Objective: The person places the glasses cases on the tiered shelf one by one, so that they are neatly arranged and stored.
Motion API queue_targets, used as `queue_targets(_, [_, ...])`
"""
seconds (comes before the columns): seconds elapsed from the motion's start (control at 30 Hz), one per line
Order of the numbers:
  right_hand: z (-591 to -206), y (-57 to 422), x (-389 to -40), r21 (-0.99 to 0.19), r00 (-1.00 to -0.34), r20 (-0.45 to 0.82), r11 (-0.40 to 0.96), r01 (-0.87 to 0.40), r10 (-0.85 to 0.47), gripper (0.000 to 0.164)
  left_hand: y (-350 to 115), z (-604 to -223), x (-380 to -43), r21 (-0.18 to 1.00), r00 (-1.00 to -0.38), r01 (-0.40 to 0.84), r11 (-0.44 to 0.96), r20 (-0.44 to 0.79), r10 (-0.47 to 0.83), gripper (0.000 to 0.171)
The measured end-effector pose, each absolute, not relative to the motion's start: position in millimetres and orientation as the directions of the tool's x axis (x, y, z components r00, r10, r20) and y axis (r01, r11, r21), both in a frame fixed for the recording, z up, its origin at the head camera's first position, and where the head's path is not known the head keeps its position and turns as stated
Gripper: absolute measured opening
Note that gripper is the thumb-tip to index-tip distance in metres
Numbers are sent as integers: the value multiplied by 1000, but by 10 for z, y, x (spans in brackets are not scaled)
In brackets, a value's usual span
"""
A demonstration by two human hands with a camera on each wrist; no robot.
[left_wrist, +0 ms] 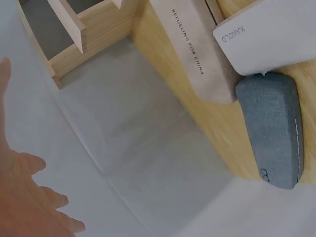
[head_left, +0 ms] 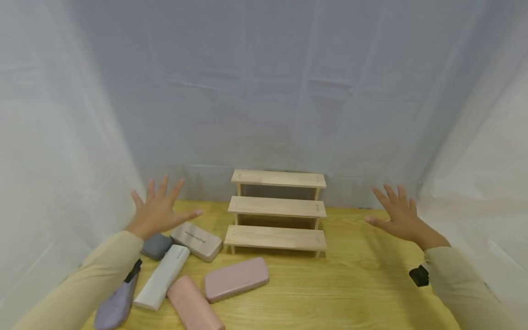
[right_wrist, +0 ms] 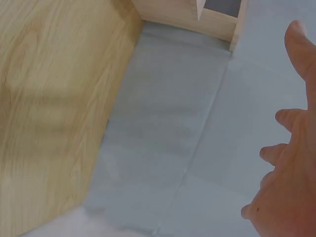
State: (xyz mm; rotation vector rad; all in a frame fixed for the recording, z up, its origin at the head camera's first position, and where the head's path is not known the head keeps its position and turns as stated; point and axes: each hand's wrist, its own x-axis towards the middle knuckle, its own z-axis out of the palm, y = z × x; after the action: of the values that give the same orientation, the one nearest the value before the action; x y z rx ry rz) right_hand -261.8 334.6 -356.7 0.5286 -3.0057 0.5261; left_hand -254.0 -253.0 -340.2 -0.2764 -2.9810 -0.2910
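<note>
My left hand (head_left: 156, 211) is held with fingers spread above the left side of the table, nothing in it. Beneath and around it lie several glasses cases: a dark blue-grey one (left_wrist: 270, 131), a beige one with lettering (head_left: 197, 241), a white one (head_left: 164, 276), a purple one (head_left: 117, 306) partly behind the sleeve, a salmon pink one (head_left: 194, 305) and a mauve pink one (head_left: 236, 278). On the right, my right hand (head_left: 399, 221) also has its fingers spread and holds nothing. Between the hands stands a three-step wooden rack (head_left: 277, 207), its shelves bare.
The yellow wood-grain table (head_left: 350, 284) ends at a pale sheet (head_left: 272, 91) hanging behind the rack. More white sheeting closes in the left (head_left: 49, 137) and right (head_left: 486, 151) sides. A black wrist device (head_left: 419, 276) sits at the right sleeve.
</note>
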Motion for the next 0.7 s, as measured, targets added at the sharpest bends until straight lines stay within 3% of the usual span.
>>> queue_targets(0.33, [-3888,3117,-2690,-421,-928,94,830,-366,-361,90,-2486,-3613,-2459,178,-966,223,959,175,192,105])
queue_targets(0.7, [-4539,2862,-2800,-533,-922,82,765,-361,-378,90,-2439,-3912,-2366,203,-965,216,955,194,178,104])
